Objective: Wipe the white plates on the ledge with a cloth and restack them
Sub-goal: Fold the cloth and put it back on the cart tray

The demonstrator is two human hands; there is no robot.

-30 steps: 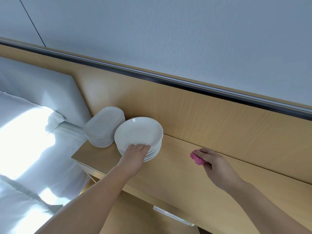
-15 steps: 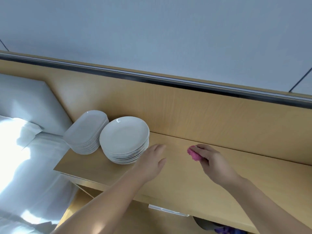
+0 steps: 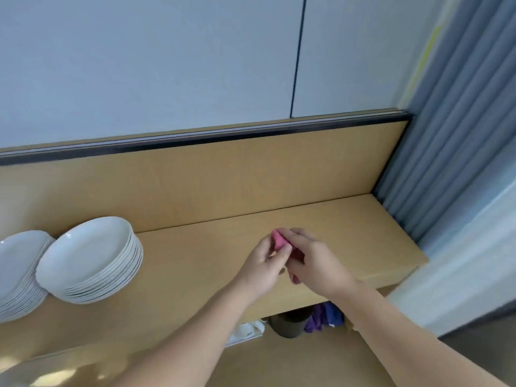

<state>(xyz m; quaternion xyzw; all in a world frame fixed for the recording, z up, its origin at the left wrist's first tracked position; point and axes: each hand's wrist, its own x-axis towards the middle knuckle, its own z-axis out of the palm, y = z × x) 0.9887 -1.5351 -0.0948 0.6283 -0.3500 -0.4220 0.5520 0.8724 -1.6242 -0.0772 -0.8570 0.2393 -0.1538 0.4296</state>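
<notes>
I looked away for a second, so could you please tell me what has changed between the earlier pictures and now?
The left hand came off the round plate stack and moved right to the pink cloth, now pinching it together with the right hand, which kept its hold. That stack and the oval plate stack stayed put on the ledge.

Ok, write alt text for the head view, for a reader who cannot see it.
Over a wooden ledge, the left hand and right hand together hold a pink cloth. At the left of the ledge stand a stack of round white plates and a second plate stack, cut off by the frame; a grey curtain hangs at the right.
</notes>
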